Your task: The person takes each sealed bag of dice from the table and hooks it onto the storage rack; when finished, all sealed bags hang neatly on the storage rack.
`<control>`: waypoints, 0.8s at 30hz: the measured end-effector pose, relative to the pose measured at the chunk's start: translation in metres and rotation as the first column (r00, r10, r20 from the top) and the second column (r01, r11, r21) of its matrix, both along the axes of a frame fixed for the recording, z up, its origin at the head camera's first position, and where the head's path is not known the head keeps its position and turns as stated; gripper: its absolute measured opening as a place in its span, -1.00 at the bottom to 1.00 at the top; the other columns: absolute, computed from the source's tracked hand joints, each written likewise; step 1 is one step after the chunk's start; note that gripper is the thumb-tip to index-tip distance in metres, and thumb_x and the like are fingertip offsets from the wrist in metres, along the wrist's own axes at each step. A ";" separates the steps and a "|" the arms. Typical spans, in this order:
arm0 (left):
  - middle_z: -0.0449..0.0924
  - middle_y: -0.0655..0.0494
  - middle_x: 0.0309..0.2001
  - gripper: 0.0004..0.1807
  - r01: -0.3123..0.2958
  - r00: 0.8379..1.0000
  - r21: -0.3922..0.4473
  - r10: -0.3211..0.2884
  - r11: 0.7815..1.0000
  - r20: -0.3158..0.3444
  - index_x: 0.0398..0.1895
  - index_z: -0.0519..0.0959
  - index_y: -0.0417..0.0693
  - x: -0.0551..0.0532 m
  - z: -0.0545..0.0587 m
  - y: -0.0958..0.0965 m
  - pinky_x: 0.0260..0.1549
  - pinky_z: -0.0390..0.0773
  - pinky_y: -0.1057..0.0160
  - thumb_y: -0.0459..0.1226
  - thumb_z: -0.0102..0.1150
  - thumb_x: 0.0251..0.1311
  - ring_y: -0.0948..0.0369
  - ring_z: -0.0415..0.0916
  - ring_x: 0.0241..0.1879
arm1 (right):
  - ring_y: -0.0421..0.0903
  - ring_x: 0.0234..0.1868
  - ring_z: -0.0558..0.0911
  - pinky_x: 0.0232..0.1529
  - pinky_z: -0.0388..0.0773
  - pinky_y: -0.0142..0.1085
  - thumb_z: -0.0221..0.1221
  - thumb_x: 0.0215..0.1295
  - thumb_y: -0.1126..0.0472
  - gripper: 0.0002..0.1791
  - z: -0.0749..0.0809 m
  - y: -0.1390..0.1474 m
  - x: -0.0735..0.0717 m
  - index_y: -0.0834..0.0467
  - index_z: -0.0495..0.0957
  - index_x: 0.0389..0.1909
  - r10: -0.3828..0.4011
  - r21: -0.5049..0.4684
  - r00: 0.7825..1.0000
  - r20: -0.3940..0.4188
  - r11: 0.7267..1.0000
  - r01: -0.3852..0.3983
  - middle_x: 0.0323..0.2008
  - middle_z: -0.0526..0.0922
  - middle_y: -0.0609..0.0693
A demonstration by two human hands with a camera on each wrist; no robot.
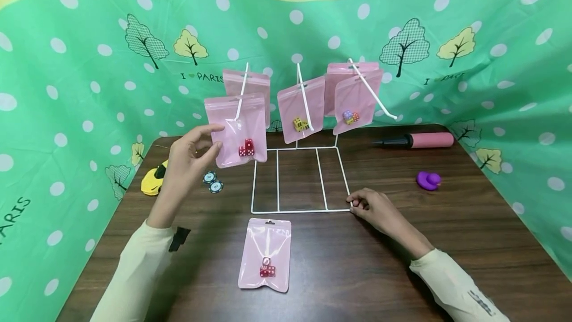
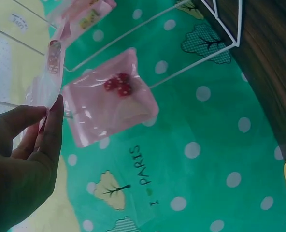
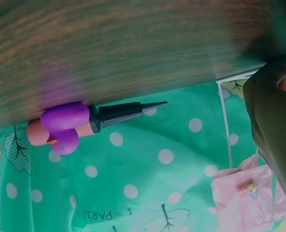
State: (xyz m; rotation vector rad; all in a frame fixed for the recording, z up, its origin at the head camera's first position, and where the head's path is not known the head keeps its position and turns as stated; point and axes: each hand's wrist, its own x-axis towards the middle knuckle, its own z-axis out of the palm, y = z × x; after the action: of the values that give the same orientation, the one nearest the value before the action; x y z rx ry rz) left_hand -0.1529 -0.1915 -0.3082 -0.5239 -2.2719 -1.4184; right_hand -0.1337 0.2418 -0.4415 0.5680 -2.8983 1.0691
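Note:
My left hand [image 1: 189, 155] pinches the left edge of a pink zip pouch [image 1: 237, 135] with red dice in it. The left prong of a white wire rack [image 1: 301, 210] passes through the pouch's top and sticks out in front. Behind it on that prong hangs another pink pouch [image 2: 109, 106], its red dice visible in the left wrist view. At the front right corner of the rack's base, my right hand [image 1: 380, 210] grips the wire between thumb and fingers. A further pink pouch with red dice [image 1: 265, 257] lies flat on the table before the rack.
A pouch with yellow dice [image 1: 301, 106] hangs mid-rack; pouches with mixed dice [image 1: 357, 98] hang right. Poker chips [image 1: 212, 182] and a yellow object [image 1: 153, 180] lie left. A purple rubber duck [image 1: 428, 180] and pink hand pump [image 1: 429, 140] lie right.

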 end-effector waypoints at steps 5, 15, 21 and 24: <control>0.72 -0.27 0.07 -0.66 -0.006 1.000 0.008 0.005 1.000 0.024 0.24 0.66 -0.32 -0.024 -0.002 0.003 -0.38 0.57 0.48 -0.53 0.28 0.43 0.44 0.70 -0.21 | -0.20 -0.30 0.58 -0.27 0.55 -0.33 0.38 0.35 0.45 -0.88 0.000 0.000 0.000 0.27 0.74 -0.14 -0.010 -0.001 1.000 0.024 1.000 0.010 -0.34 0.62 -0.10; 0.67 -0.23 0.19 -0.65 -0.050 0.997 -0.038 0.052 0.998 0.050 0.27 0.65 -0.29 -0.051 0.003 0.007 -0.32 0.56 0.55 -0.50 0.26 0.47 -0.09 0.75 -0.07 | -0.20 -0.30 0.59 -0.27 0.55 -0.34 0.39 0.35 0.44 -0.88 0.002 0.000 0.000 0.30 0.73 -0.13 -0.014 -0.017 0.999 0.031 1.000 0.015 -0.34 0.64 -0.07; 0.62 -0.22 0.30 -0.64 -0.045 0.996 -0.061 0.049 0.997 0.074 0.30 0.64 -0.28 -0.067 0.007 0.010 -0.28 0.56 0.55 -0.47 0.24 0.50 -0.14 0.74 0.02 | -0.21 -0.31 0.59 -0.26 0.56 -0.35 0.39 0.32 0.47 -0.86 0.002 0.000 0.002 0.29 0.73 -0.13 -0.026 -0.025 0.999 0.033 0.999 0.027 -0.34 0.63 -0.07; 0.60 -0.21 0.33 -0.64 -0.032 0.995 -0.060 0.037 0.998 0.088 0.31 0.63 -0.28 -0.073 0.007 0.010 -0.34 0.53 0.53 -0.46 0.23 0.51 -0.16 0.73 0.05 | -0.21 -0.30 0.59 -0.25 0.57 -0.35 0.38 0.33 0.47 -0.86 0.002 0.001 0.002 0.30 0.73 -0.12 -0.029 -0.024 0.999 0.035 0.999 0.030 -0.33 0.62 -0.06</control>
State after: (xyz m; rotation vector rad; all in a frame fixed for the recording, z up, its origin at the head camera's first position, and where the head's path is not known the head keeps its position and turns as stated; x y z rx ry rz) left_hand -0.2263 -0.1819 -0.3011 -0.4453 -2.3871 -1.3885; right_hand -0.1317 0.2427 -0.4397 0.5094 -2.9087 1.1196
